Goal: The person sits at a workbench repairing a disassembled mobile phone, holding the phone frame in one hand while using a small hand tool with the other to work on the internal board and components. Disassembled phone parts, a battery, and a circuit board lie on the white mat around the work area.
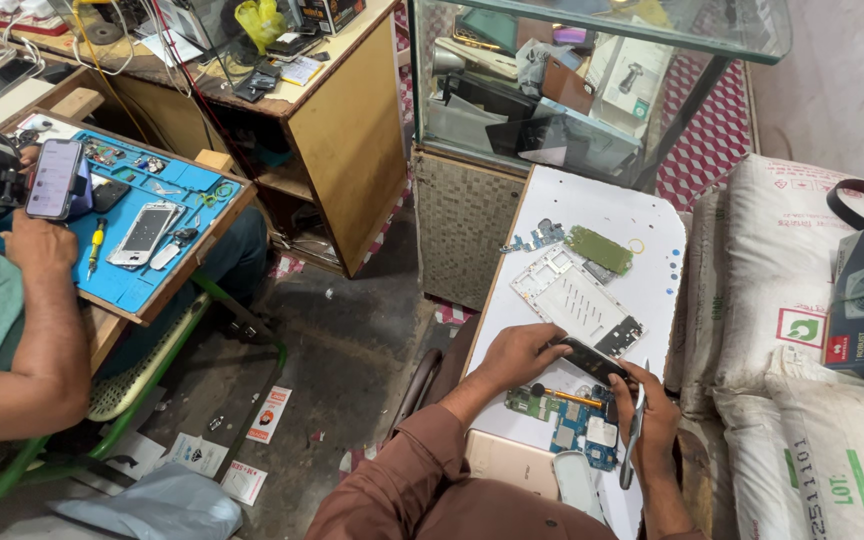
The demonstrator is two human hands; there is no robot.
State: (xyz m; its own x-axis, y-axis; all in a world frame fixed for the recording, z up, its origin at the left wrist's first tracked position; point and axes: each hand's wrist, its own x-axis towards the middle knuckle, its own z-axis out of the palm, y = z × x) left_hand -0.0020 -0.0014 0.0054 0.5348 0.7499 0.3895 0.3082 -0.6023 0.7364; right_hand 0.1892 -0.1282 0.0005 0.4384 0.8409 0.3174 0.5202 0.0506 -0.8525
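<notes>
Right now a small dark phone part [592, 360] sits pinched between both hands above the white counter [652, 230]. The left hand [522, 352] closes its grip on one end, while the right hand [649, 405] steadies the other and also clamps a pair of tweezers [634, 425]. Beneath lie a blue circuit board [577, 425] and a screwdriver [567, 396]. A slip could likely drop the part onto the board, or the tweezers might scratch it.

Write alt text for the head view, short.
A person's left hand and right hand hold a small dark phone part over a white table strewn with a white phone frame, circuit boards and a screwdriver; the right hand also holds tweezers.
</notes>
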